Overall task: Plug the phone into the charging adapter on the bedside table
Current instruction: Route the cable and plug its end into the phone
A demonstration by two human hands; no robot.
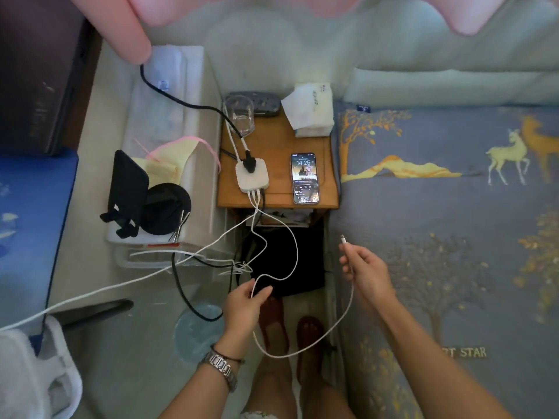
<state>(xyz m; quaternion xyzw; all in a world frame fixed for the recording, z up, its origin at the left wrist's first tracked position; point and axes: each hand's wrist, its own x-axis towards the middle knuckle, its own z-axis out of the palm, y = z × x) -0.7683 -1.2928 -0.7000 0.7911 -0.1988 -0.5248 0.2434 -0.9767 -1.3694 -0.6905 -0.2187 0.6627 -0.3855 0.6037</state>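
The phone [305,178] lies face up with its screen lit on the right half of the wooden bedside table [278,143]. Left of it sits the white charging adapter [252,175], with a black plug on top and several white cables leaving its front. One white cable [295,252] loops down from the adapter to my hands. My right hand [364,269] grips it just below its connector tip [342,238], which points up, below and right of the phone. My left hand [246,303] pinches the same cable lower along the loop.
A glass [240,117], a grey power strip [266,104] and a tissue pack [310,110] stand at the table's back. The bed [453,222] borders the table on the right. Storage boxes with a black stand [130,192] lie left. Other cables trail over the floor by my feet [290,328].
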